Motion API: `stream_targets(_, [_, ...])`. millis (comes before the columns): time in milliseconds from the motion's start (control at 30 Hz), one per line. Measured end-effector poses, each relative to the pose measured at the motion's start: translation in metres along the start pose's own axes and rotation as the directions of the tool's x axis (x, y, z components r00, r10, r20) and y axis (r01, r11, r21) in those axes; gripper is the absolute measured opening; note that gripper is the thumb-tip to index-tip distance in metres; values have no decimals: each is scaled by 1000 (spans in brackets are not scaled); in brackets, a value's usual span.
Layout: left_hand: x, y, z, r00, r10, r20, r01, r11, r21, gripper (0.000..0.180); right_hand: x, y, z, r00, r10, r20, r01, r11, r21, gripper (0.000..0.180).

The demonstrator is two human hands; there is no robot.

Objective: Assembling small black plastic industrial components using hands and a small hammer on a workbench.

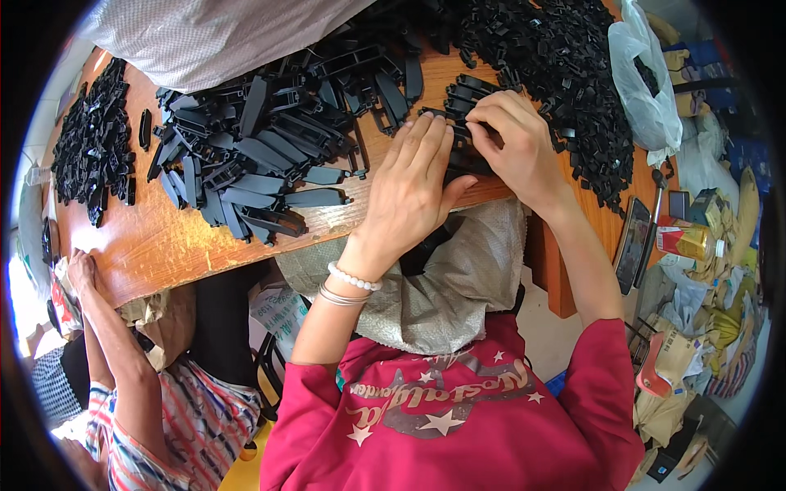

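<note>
My left hand (409, 176) lies with its fingers stretched out over dark plastic parts at the table's near edge, its thumb apart from them. Just right of it, my right hand (517, 146) is closed, thumb and forefinger pinched together. Whatever is between those fingertips is too small to make out. A row of black plastic pieces (473, 88) lies just beyond both hands. To the left spreads a heap of long black plastic parts (274, 151). A pile of small black clips (565, 82) covers the table on the right.
A white woven sack (213, 41) rests at the back left. Another black pile (97, 147) lies at the far left, near a seated co-worker's hands (82, 270). On the right are a plastic bag (647, 90), a phone (633, 244) and a drink bottle (692, 242). Sacking (442, 286) covers my lap.
</note>
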State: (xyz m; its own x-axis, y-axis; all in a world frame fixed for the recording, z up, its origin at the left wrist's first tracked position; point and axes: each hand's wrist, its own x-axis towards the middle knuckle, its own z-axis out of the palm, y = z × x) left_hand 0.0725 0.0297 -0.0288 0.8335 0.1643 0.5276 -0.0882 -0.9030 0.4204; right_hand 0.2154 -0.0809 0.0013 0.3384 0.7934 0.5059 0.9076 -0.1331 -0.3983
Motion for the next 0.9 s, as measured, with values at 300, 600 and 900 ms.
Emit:
stream_targets(300, [0, 1, -3, 999, -38, 15, 38, 999, -39, 54, -1, 1, 0, 998, -65, -8, 65, 998, 8, 10])
stream_targets(600, [0, 0, 0, 999, -21, 25, 22, 1000, -19, 57, -9, 0, 3, 1000, -17, -14, 18, 999, 34, 9])
stream_targets(900, [-2, 0, 0, 999, -28, 44, 29, 999, -34, 59, -8, 2, -2, 999, -2, 36, 1, 999, 35, 6])
